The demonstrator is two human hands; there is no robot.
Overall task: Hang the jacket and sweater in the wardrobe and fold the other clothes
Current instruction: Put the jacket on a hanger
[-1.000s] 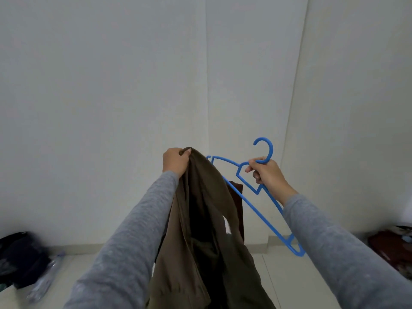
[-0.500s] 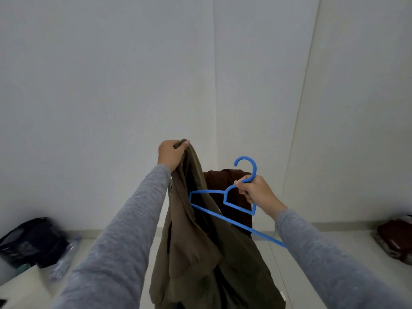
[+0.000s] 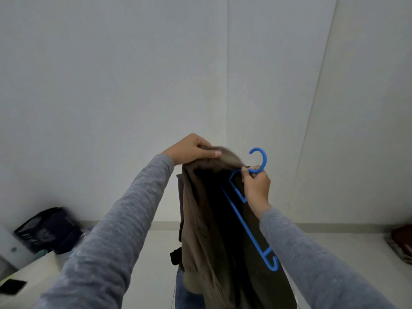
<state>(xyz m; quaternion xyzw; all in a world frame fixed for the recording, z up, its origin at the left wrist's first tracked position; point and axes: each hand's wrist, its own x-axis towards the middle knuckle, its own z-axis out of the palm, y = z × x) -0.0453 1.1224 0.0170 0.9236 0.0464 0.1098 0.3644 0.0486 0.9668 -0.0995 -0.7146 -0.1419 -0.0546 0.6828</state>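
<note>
An olive-brown jacket [image 3: 200, 230] hangs in front of me, held up by its collar. My left hand [image 3: 191, 149] grips the collar's left part at the top. My right hand [image 3: 256, 184] grips a blue plastic hanger [image 3: 249, 228] just under its hook. The hanger is tilted steeply, one arm pushed up inside the jacket's dark opening, the other arm pointing down to the right, outside the cloth. The hook stands above my right hand. No wardrobe is in view.
White walls meet in a corner straight ahead. A dark bag [image 3: 46, 230] lies on the floor at the left beside a white surface [image 3: 33, 270] with a black phone [image 3: 12, 286]. Reddish clothes [image 3: 401, 239] lie at the right edge.
My right hand has turned the hanger steeper and pushed its upper arm further into the jacket. My left hand has drawn the collar rightwards, over the hanger's top.
</note>
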